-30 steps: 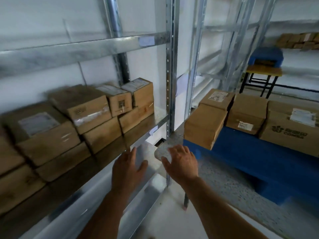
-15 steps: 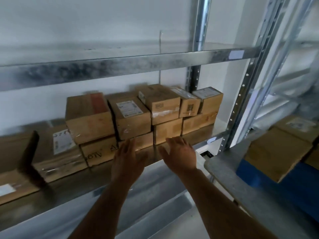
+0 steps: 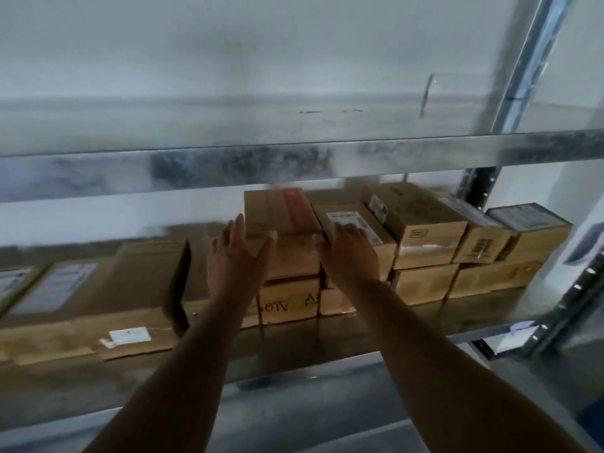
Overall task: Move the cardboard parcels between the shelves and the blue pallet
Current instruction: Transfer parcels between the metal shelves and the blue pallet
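Red-taped parcel [image 3: 281, 220]: small cardboard box, top of a two-high stack, mid shelf [image 3: 327, 325], sat on a printed box [image 3: 289, 300] below. Looks stiff, square-edged, prob light to moderate; tape and plain board likely give fair grip, not slick. Best hold: palms on both side faces, low, thumbs over top front edge. Tight fit on rt: labelled parcel [image 3: 356, 230] just beside, little gap for fingers; may need to slide fwd first.

Left hand [image 3: 237, 256]: fingers straight, spread, at left front corner; contact can't tell. Right hand [image 3: 348, 253]: fingers loosely extended, lying over labelled parcel's front top, gripping nothing.

Beyond: more boxes to rt, flat boxes [image 3: 108, 289] to left, upper shelf beam [image 3: 294, 165] close overhead, so lift low.
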